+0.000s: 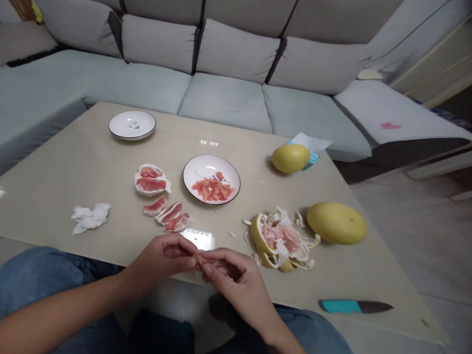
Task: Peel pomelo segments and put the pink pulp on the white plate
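Note:
My left hand [172, 255] and my right hand [232, 270] meet at the table's front edge, fingertips pinching one small piece of pomelo flesh [200, 261] between them. Fingers partly cover that piece. Beyond them, a white plate with a dark rim [191, 186] holds a heap of peeled pomelo pulp [213, 189]. Several red pomelo segments [168, 212] lie to the left of the plate, near a partly opened chunk of pomelo [151, 181] in white membrane. Right of my hands, a pile of pomelo peel [271, 246] holds pinkish scraps of membrane.
Two whole yellow pomelos, one farther back [290, 158] and one nearer [336, 222], sit on the right. A knife with a teal handle [341, 306] lies at the front right. Crumpled tissue [90, 218] and another plate [121, 129] are on the left. A sofa [224, 101] stands behind the table.

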Action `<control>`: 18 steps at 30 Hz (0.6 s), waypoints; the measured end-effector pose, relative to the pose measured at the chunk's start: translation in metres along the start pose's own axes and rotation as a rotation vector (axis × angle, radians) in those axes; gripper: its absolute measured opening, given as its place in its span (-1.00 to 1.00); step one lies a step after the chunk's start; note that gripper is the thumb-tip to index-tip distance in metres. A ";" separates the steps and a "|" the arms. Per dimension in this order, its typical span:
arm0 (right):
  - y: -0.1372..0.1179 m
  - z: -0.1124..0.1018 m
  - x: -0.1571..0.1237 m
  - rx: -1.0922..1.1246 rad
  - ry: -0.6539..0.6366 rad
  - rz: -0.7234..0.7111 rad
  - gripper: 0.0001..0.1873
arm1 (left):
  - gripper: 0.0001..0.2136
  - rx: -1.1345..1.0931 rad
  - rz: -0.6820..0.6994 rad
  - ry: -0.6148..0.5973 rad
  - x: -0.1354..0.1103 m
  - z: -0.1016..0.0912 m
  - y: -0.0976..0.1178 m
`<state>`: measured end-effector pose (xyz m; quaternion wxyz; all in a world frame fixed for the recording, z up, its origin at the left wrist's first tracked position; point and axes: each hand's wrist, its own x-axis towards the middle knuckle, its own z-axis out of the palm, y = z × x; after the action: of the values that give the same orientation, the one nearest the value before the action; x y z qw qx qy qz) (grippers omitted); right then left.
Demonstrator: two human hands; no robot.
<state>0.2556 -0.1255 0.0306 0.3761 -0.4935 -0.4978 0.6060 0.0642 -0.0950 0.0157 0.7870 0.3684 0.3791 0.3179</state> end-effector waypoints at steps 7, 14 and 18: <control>0.005 0.005 0.004 -0.093 0.044 -0.092 -0.78 | -0.87 0.060 0.031 0.043 -0.001 0.001 0.001; 0.005 0.005 0.003 -0.143 0.070 -0.125 -0.86 | -0.88 0.101 0.066 0.060 -0.001 0.001 0.001; 0.006 -0.001 0.006 0.114 0.012 0.079 -0.74 | -0.87 0.060 0.001 0.051 -0.001 0.002 0.004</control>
<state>0.2550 -0.1214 0.0230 0.3821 -0.4942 -0.4405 0.6448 0.0643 -0.0942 0.0196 0.7656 0.3836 0.4084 0.3162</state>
